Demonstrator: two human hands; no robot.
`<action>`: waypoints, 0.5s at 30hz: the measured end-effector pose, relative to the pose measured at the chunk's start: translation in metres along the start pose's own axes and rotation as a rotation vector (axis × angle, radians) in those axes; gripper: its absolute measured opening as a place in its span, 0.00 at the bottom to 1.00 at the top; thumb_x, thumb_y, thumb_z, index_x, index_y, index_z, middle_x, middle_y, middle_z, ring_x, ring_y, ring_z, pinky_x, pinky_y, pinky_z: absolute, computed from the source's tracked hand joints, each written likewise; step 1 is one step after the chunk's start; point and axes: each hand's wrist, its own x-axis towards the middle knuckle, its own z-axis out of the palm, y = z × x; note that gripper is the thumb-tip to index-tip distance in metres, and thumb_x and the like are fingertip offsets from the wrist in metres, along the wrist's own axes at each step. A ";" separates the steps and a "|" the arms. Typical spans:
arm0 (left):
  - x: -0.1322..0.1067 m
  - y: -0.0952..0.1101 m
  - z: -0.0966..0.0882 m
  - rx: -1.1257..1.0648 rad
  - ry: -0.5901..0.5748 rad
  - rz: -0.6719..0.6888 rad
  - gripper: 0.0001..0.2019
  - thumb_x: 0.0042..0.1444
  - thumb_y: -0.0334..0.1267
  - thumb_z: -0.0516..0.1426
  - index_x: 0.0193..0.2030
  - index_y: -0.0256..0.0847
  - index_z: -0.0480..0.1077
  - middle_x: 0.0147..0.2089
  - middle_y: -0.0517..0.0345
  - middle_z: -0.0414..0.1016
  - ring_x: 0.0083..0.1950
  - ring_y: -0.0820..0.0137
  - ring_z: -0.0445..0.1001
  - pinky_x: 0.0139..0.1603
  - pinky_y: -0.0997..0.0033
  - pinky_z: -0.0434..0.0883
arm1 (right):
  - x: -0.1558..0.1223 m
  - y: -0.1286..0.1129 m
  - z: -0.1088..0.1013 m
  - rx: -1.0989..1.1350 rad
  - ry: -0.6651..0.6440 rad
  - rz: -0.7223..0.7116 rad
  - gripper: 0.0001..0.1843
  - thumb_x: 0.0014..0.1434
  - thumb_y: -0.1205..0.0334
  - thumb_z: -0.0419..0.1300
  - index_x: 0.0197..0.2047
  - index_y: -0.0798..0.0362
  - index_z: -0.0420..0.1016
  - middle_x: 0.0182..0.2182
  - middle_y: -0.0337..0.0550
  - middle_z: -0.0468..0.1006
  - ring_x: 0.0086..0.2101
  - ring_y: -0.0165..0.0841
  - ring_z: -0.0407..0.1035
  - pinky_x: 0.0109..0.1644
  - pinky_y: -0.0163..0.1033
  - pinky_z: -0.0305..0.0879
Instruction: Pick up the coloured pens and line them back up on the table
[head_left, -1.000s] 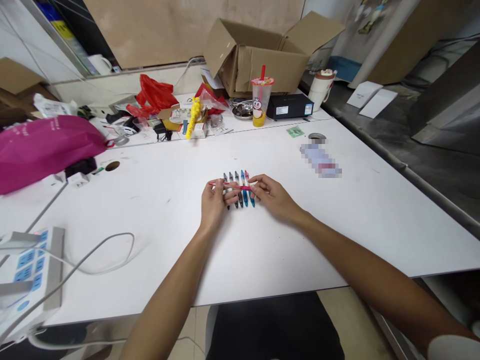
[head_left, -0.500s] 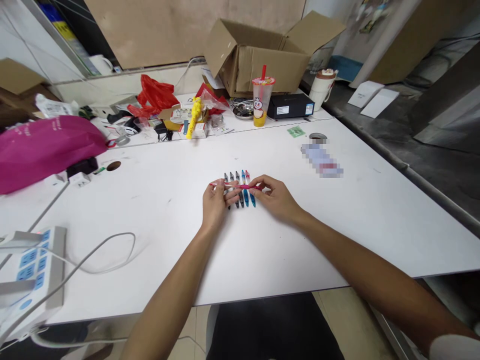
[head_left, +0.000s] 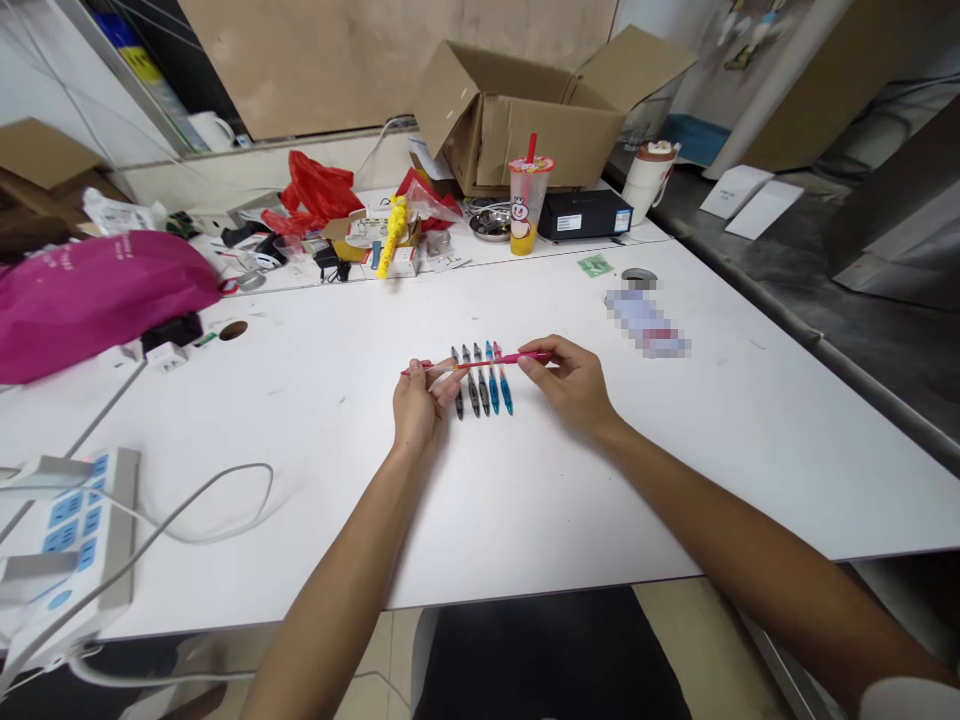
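My left hand [head_left: 415,408] pinches the clear, pink-tipped half of a pen [head_left: 433,368] above the table. In the fingers of my right hand [head_left: 568,385] is the pen's pink barrel [head_left: 531,356]. A thin red refill [head_left: 478,364] spans the gap between the two halves. Below lies a row of several pens, side by side: black pens [head_left: 475,395] towards the left, blue-gripped pens [head_left: 506,393] at the right. One of the blue-gripped pens has a pink upper end [head_left: 497,349]. My left fingertips hide part of the leftmost black pen.
Along the back stand an open cardboard box [head_left: 540,135], a drink cup with straw [head_left: 526,205], a black box [head_left: 585,214] and a lidded tumbler [head_left: 645,180]. A magenta bag [head_left: 105,295] and a corded power strip [head_left: 94,540] lie left. A blurred-out item [head_left: 645,322] lies right.
My hands have moved apart, the right one up and to the right, the left one to the left. The pen has come apart into two halves, exposing the red refill.
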 end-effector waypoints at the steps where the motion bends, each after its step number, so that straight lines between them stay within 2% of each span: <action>1: 0.001 0.001 -0.001 -0.002 0.006 0.010 0.11 0.74 0.41 0.48 0.42 0.39 0.64 0.43 0.47 0.82 0.35 0.70 0.85 0.33 0.78 0.78 | 0.001 -0.001 -0.002 0.011 0.025 0.006 0.14 0.59 0.48 0.68 0.39 0.50 0.79 0.35 0.43 0.80 0.36 0.35 0.72 0.34 0.39 0.68; 6: 0.006 0.002 -0.005 -0.001 0.033 0.044 0.10 0.74 0.42 0.49 0.42 0.39 0.63 0.46 0.45 0.82 0.37 0.69 0.85 0.34 0.78 0.77 | 0.008 -0.002 -0.011 0.108 0.041 0.087 0.19 0.59 0.42 0.66 0.39 0.50 0.74 0.32 0.44 0.79 0.29 0.32 0.69 0.28 0.39 0.64; 9: 0.007 0.002 -0.006 0.000 0.006 0.055 0.10 0.74 0.43 0.49 0.43 0.40 0.63 0.47 0.45 0.82 0.38 0.69 0.85 0.35 0.77 0.77 | 0.010 0.001 -0.012 0.165 0.028 0.135 0.19 0.59 0.43 0.66 0.39 0.48 0.68 0.35 0.43 0.79 0.29 0.31 0.69 0.26 0.36 0.61; 11: 0.006 0.001 -0.005 -0.002 -0.029 0.060 0.09 0.73 0.44 0.50 0.44 0.41 0.63 0.46 0.47 0.82 0.39 0.69 0.85 0.36 0.77 0.78 | 0.010 0.005 -0.010 0.226 0.011 0.198 0.17 0.60 0.45 0.64 0.41 0.47 0.66 0.34 0.39 0.76 0.28 0.30 0.67 0.25 0.36 0.60; 15: 0.002 -0.001 -0.003 0.011 -0.118 0.072 0.10 0.72 0.47 0.52 0.45 0.44 0.62 0.44 0.51 0.82 0.41 0.68 0.86 0.36 0.76 0.78 | 0.005 0.010 -0.003 0.239 -0.081 0.317 0.15 0.61 0.46 0.62 0.46 0.47 0.72 0.28 0.34 0.65 0.24 0.28 0.56 0.25 0.36 0.57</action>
